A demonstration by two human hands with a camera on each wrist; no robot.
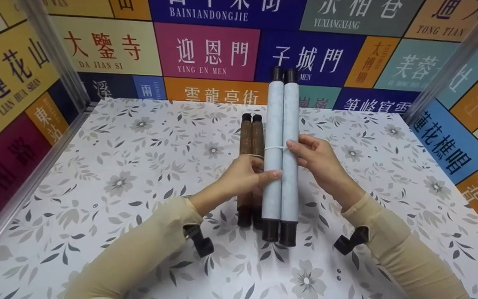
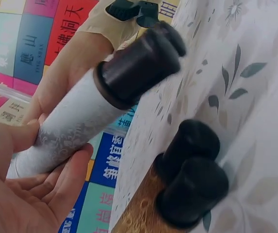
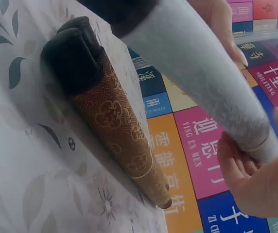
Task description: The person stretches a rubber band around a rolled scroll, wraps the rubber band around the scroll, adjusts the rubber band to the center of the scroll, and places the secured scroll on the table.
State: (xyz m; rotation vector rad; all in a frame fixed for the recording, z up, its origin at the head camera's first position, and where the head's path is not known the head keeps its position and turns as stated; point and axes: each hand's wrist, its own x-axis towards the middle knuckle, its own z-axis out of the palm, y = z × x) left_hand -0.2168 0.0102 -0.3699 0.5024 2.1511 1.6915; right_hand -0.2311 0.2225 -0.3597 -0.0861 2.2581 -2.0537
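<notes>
A pale blue double-rolled scroll point(image 1: 274, 191) with dark knobs at both ends is held up off the table, its two rolls side by side and tied by a white cord. My left hand point(image 1: 247, 174) grips its left roll, thumb across the front. On the right edge, my right hand point(image 1: 315, 155) pinches the scroll near the cord. The patterned pale paper shows close up in the left wrist view, fingers curled under the roll point(image 2: 73, 124). Behind it on the table lies a brown-gold scroll point(image 1: 246, 137), also two rolls with black knobs, partly hidden by the left hand.
The table is covered with a white floral cloth point(image 1: 139, 166). Colourful panels with place names point(image 1: 208, 52) stand behind and along both sides. Clear upright posts point(image 1: 56, 54) rise at the back corners.
</notes>
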